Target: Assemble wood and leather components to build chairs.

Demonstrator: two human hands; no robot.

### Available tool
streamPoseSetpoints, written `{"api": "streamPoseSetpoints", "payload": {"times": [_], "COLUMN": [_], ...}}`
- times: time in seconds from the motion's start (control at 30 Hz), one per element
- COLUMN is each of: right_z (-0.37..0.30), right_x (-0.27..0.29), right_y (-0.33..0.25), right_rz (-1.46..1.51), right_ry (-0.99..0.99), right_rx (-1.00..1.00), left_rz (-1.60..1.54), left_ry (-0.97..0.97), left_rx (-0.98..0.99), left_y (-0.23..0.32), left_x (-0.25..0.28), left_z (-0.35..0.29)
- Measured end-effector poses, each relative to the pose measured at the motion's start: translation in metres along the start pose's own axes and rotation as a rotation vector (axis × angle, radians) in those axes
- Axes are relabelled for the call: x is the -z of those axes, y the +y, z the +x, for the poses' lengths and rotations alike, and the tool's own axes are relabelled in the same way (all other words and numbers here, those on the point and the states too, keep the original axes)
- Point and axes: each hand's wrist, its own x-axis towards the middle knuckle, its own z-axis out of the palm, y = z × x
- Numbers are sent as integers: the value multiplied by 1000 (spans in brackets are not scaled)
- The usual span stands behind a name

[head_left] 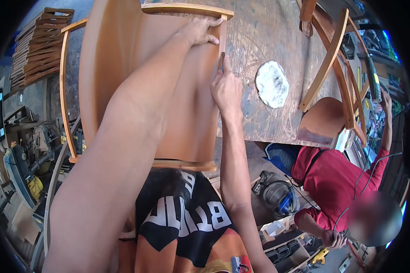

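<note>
A chair-like wooden frame point(187, 7) with a smooth tan-brown leather-like panel point(177, 100) lies on the worktable in front of me. My left hand point(199, 32) rests on the panel near its far right corner. Its fingers are spread, with the tips at the edge strip beside the wooden rail. Just nearer to me, my right hand point(227, 90) is closed around a slim, dark-tipped tool point(223, 55) held against the panel's right edge. Its index finger stretches along the tool. Most of the tool is hidden in the fist, so its kind does not show.
A white, grey-smeared round patch point(272, 84) sits on the scratched wooden table point(259, 123). Curved wooden chair parts point(327, 61) stand at the right, near a co-worker in a red shirt point(328, 177) holding a corded tool. Slatted wooden pieces point(43, 43) are stacked at far left.
</note>
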Motion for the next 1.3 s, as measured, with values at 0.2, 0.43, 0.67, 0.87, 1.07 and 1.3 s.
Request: {"api": "streamPoseSetpoints", "payload": {"times": [0.2, 0.43, 0.67, 0.87, 1.07, 1.3], "right_z": [-17, -50, -79, -115, -143, -174], "right_x": [-1, 0, 3, 5, 12, 14], "right_y": [7, 13, 14, 18, 17, 19], "right_rz": [-26, -35, -52, -47, -32, -17], "right_ry": [-8, -26, -73, -59, -105, -95], "right_rx": [-19, -31, -66, -73, -121, -138], "left_rz": [16, 16, 4, -178, -127, -65], "left_ry": [1, -5, 16, 156, 77, 119], "left_rx": [29, 53, 34, -310, -150, -196], "left_y": [6, 9, 3, -5, 9, 7], "left_x": [1, 3, 2, -2, 13, 6], "left_z": [-2, -2, -4, 2, -3, 1]}}
